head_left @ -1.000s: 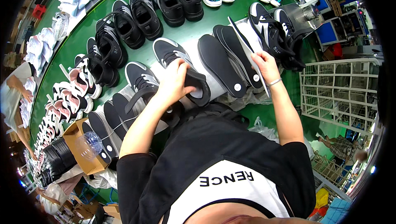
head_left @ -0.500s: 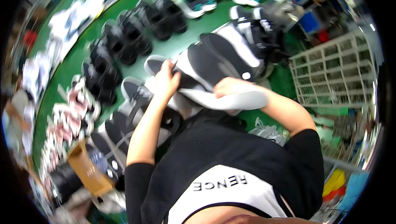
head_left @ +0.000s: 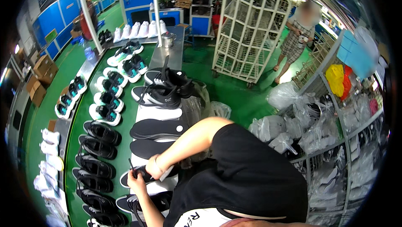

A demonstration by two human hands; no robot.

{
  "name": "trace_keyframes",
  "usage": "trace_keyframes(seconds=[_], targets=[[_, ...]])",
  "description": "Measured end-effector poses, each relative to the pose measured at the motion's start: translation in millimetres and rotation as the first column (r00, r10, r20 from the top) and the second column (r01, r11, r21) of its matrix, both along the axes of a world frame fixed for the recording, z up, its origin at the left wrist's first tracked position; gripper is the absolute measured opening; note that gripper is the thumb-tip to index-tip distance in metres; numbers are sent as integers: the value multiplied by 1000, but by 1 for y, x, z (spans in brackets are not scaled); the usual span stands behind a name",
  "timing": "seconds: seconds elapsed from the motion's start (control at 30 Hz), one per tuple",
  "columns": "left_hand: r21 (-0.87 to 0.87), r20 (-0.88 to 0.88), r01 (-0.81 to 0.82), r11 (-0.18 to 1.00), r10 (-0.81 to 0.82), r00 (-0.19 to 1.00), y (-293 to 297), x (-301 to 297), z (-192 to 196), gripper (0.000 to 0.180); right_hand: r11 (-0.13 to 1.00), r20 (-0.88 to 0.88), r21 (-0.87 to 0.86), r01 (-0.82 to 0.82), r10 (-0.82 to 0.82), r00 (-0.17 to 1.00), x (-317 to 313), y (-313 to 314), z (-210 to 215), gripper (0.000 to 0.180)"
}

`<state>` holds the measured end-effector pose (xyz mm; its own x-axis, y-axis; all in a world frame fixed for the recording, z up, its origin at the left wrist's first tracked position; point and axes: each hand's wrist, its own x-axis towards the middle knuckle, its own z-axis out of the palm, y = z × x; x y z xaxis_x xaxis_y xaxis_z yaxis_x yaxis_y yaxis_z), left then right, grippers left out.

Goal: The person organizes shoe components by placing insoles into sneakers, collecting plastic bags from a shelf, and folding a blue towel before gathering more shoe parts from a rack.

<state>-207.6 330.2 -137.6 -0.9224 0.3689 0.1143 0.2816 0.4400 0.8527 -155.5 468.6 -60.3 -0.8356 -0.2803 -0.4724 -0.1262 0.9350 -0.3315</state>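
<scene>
A black lace-up sneaker with a pale sole lies at the table's near part, and both hands are at its opening. My left hand is closed at its front, gripping the shoe's upper by the laces; a dark strip sticks up above the fingers. My right hand is bent down into the opening with its fingers mostly hidden. A pale insole edge shows under the right wrist. Just beyond lie black insoles and a white one. Another black sneaker sits nearer me.
Beyond the insoles stands a pair of black-and-white sneakers. Rows of black shoes and teal-trimmed shoes cover the green belt at left. A white wire cage cart stands behind, near a person. Racks of plastic-wrapped pieces are at right.
My view has swung round to the right, showing the cart and racks. The light insole, earlier held across both hands, has moved down to the sneaker; my left hand has shifted to the shoe's front.
</scene>
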Motion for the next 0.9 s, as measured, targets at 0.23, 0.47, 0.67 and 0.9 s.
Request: trace_keyframes(seconds=[0.23, 0.47, 0.67, 0.9], targets=[[-55, 40, -25, 998, 27, 999, -26, -16, -38, 29, 975, -395, 77, -206, 220, 892, 6, -15, -44, 15], [26, -24, -115, 993, 115, 993, -11, 1, -17, 22, 952, 84, 272, -139, 121, 989, 24, 11, 19, 35], [160, 176, -123, 979, 94, 980, -9, 6, 2, 15, 958, -107, 169, -232, 252, 962, 8, -15, -36, 20], [355, 309, -201, 913, 89, 947, -10, 8, -9, 14, 948, 134, 224, -226, 200, 971, -18, -27, -54, 22]])
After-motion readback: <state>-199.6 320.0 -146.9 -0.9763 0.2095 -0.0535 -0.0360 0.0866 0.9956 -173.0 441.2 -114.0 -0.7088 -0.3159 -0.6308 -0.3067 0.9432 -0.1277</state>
